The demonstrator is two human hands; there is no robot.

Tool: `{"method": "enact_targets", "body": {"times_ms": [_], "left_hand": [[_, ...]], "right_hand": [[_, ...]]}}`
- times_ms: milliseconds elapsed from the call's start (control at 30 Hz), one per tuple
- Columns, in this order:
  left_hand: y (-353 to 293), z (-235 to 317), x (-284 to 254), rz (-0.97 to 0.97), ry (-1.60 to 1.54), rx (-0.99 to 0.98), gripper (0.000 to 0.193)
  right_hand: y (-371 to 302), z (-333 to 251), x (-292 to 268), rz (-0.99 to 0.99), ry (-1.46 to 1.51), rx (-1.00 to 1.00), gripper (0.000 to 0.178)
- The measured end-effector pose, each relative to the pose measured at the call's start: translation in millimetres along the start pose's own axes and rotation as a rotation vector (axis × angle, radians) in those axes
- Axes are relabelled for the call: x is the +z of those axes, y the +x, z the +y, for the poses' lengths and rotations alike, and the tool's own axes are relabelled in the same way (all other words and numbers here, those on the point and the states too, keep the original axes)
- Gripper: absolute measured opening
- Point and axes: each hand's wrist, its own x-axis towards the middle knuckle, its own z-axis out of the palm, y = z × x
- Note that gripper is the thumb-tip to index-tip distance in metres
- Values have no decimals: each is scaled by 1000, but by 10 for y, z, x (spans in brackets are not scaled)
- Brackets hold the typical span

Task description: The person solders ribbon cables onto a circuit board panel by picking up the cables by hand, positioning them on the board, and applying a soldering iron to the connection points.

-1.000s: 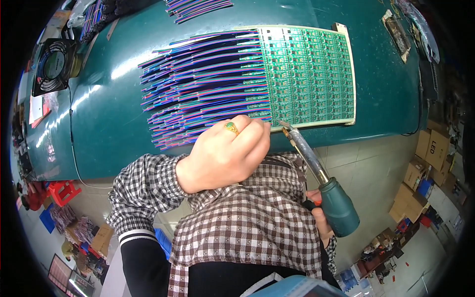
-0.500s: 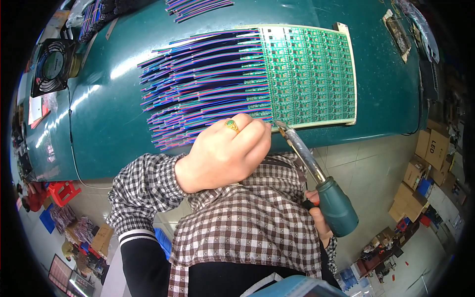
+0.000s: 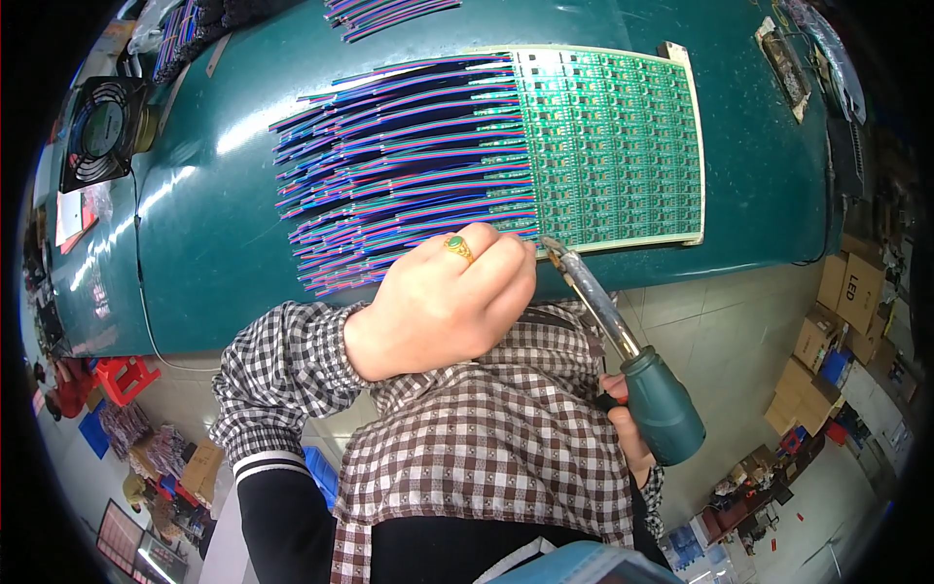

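Observation:
My left hand (image 3: 443,297), with a gold ring bearing a green stone, is closed at the near edge of the green circuit board panel (image 3: 613,146). Its fingertips are bunched by the lowest row of pads, and whatever they pinch is hidden under the hand. Rows of blue, red and green wires (image 3: 409,151) run left from the panel's left side, some passing behind my knuckles. My right hand (image 3: 630,433) is wrapped round the green handle of a soldering iron (image 3: 605,307), mostly hidden behind it. The iron's tip meets the panel's near edge, just right of my left fingertips.
The panel lies in a pale frame (image 3: 698,175) on a green tabletop (image 3: 214,243). A black fan (image 3: 105,131) stands at the left, its cord hanging over the front edge. More wires (image 3: 389,15) lie at the back. A narrow tray (image 3: 782,73) sits far right; cardboard boxes (image 3: 846,292) stand beyond.
Almost nothing differs. My left hand has shifted very slightly to the right, while the soldering iron stays at the same place on the panel.

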Motion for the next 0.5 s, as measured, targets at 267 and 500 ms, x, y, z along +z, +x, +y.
{"method": "enact_targets", "body": {"times_ms": [267,500], "left_hand": [[-12,0,-1,22,-16,10,33],[-17,-5,5,9,-22,7,33]], "right_hand": [[-51,44,-41,-5,1,-40,46],[-58,21,-48,4,5,8,54]]}}
